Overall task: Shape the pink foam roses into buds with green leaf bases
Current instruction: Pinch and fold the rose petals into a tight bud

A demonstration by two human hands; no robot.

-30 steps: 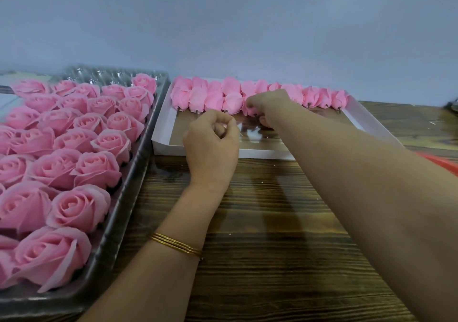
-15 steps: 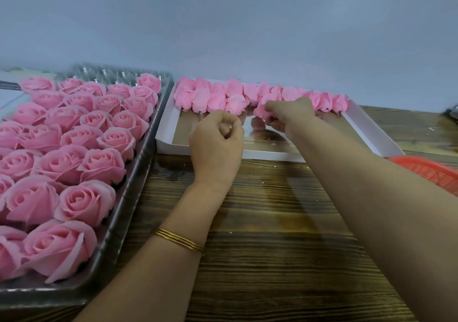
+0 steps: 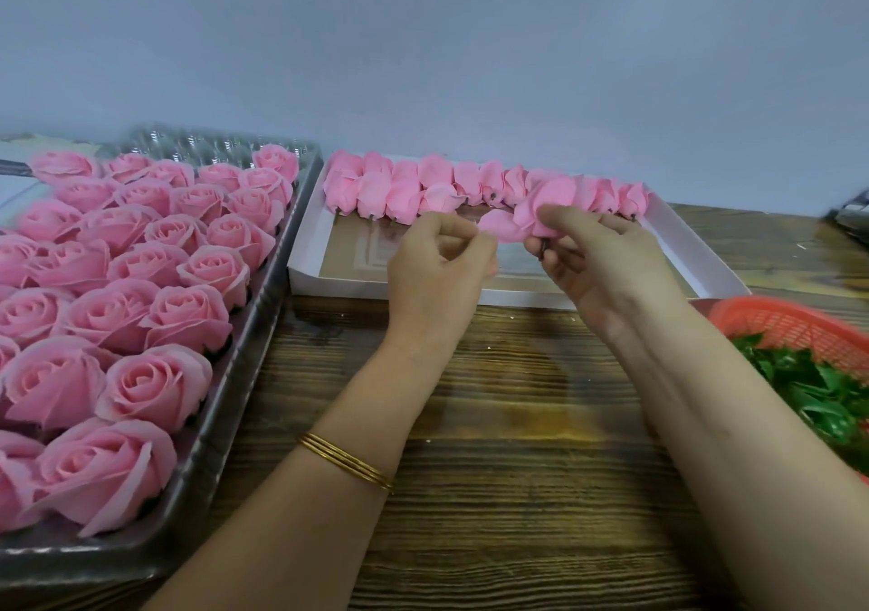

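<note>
Pinch grip on both sides. The left hand (image 3: 442,276) has thumb and forefinger pressed together on one loose outer petal (image 3: 493,227), with the rest of its fingers curled in. The right hand (image 3: 602,272) has thumb and fingers curled round the lower part of the same rose (image 3: 550,201).

The rose is held up off the box, just in front of the row of buds (image 3: 404,189). Its long axis looks to run roughly 12 to 6, head at 12 and a dark stub at 6 under the right thumb, though it's a bit blurry. The pinched petal stretches out toward 9.

Both hands hover over the brown floor of the white box (image 3: 305,257). The buds line its 12 o'clock edge and its near rim sits at 6, right under the wrists. There's open box floor at 9 and 3 of the hands.

Further out, at 9, a grey tray (image 3: 263,323) packed with open roses (image 3: 155,384) butts up beside the box. At 4 there's a red basket (image 3: 794,323) of green leaves (image 3: 813,394). Between them is a wide strip of bare wooden table (image 3: 508,422) at 6.
</note>
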